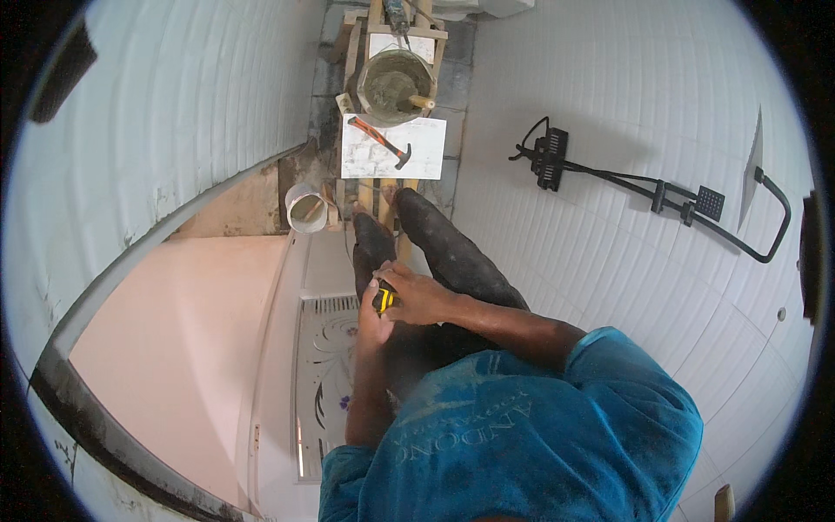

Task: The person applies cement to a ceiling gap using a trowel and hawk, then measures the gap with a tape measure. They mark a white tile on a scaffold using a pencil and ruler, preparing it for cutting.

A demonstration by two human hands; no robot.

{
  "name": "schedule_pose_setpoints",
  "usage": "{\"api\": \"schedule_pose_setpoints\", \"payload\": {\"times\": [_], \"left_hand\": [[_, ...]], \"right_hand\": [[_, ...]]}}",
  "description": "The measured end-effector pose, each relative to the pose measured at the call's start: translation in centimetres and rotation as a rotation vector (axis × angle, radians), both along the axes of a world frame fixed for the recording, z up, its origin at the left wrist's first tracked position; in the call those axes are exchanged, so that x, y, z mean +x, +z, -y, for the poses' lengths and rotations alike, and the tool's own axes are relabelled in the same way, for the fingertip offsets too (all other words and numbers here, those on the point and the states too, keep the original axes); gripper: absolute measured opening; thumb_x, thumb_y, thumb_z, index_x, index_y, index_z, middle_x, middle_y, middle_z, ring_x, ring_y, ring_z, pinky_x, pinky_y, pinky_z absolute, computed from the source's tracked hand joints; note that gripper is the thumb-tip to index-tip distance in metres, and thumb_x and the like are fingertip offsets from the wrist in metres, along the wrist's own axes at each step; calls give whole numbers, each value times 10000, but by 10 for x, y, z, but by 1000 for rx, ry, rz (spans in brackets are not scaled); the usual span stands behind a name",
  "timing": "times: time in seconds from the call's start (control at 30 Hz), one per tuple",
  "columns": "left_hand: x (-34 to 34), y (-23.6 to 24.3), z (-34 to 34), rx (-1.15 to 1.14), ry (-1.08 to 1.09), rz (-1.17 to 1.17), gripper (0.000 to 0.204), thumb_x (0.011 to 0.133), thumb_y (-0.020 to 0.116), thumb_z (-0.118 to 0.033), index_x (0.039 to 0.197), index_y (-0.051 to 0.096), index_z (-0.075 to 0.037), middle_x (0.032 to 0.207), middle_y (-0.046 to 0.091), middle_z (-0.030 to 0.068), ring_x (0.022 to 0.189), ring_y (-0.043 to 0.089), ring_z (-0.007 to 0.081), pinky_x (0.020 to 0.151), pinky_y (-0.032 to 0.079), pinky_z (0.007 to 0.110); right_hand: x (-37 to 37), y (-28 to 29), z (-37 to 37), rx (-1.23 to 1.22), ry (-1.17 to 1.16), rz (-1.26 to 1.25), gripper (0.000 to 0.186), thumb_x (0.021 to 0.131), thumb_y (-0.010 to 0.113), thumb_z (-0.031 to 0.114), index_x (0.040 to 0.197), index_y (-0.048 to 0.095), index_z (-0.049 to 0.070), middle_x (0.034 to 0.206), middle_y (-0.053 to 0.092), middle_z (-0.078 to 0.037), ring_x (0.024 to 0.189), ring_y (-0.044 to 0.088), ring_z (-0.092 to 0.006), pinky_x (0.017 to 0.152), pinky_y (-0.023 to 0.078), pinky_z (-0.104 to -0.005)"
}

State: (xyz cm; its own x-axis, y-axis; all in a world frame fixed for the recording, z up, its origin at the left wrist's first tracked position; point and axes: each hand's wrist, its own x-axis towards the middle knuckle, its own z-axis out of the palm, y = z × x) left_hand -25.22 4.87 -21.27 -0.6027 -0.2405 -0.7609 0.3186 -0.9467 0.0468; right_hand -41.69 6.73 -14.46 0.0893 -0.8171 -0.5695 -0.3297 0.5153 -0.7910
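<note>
A yellow and black tape measure point(384, 299) is held in front of my legs, between my two hands. My left hand point(374, 323) has its fingers wrapped round the near left side of it. From the right, my right hand point(416, 294) closes over its top and right side, so part of the case is hidden. Farther ahead, a claw hammer point(380, 142) with an orange and black handle lies on a white tile point(358, 163). Just beyond it stands a bucket point(370, 85) of grey mortar, with a wooden-handled tool point(422, 103) in it.
The tile and bucket rest on a wooden trestle point(448, 35). A power tool point(396, 16) lies at its far end. Left of my feet is a white pail point(300, 224). Black shower fittings point(665, 193) jut from the white tiled wall at right. A white door point(300, 270) is at lower left.
</note>
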Motion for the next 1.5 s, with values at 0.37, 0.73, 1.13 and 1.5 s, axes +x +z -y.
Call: {"api": "schedule_pose_setpoints", "payload": {"times": [0.37,0.73,1.13,1.5], "left_hand": [[21,-111,17,-182,-16,73,625,955,439,-591,1290,481,-66,1180,586,109,1112,603,311,832,561,514],[-41,-231,119,-490,11,269,492,974,502,-483,1162,540,-30,1035,631,131,890,654,259,777,553,376],[-54,-292,183,-416,207,289,550,1007,395,-478,1184,543,21,1042,608,183,969,607,300,865,517,472],[-60,-267,176,-365,466,265,566,985,443,-476,1190,511,48,1008,590,177,909,579,300,890,482,452]], "right_hand": [[-128,-146,20,8,-193,-434,223,892,603,226,1040,581,61,991,625,-180,946,623,-375,826,495,-475],[-144,-279,90,-266,45,-441,184,866,630,177,968,567,38,923,612,-165,888,623,-365,772,487,-466],[-243,-483,71,231,192,120,420,935,623,419,1168,627,70,1018,658,-40,946,592,-166,802,478,-344],[-277,-355,12,-605,-134,181,483,891,616,477,1091,624,38,1092,635,-160,984,619,-275,839,497,-435]]}}
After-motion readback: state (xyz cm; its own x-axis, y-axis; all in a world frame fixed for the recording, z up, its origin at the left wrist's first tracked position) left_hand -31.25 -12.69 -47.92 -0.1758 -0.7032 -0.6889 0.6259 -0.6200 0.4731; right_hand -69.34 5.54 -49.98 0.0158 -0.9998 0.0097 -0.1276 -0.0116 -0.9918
